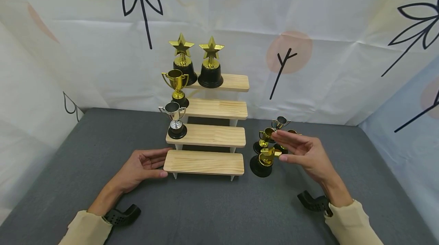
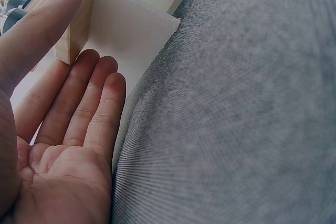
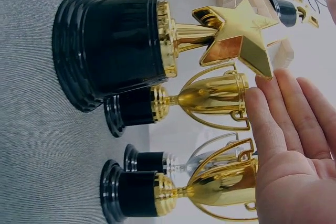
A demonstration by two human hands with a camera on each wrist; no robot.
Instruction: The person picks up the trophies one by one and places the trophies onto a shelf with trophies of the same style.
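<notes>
My left hand point(image 1: 142, 168) is at the left end of the bottom step of a wooden display stand point(image 1: 204, 163). In the left wrist view its fingers are extended beside the stand's white support point(image 2: 128, 24); whether they press on it I cannot tell. My right hand point(image 1: 306, 153) hovers with straight fingers by a group of trophies on the right, holding nothing. Nearest stands a gold star trophy point(image 3: 241, 35) on a black base. Behind it are a gold cup trophy point(image 3: 215, 95), another gold cup trophy point(image 3: 223, 184) and a silver cup trophy point(image 1: 280, 122), partly hidden.
Two gold star trophies point(image 1: 210, 66) stand on the top step. A gold cup trophy point(image 1: 176, 81) and a silver cup trophy point(image 1: 174, 113) stand at the left ends of the steps below. Behind the grey table point(image 1: 212, 214) hangs a white patterned cloth point(image 1: 240, 12).
</notes>
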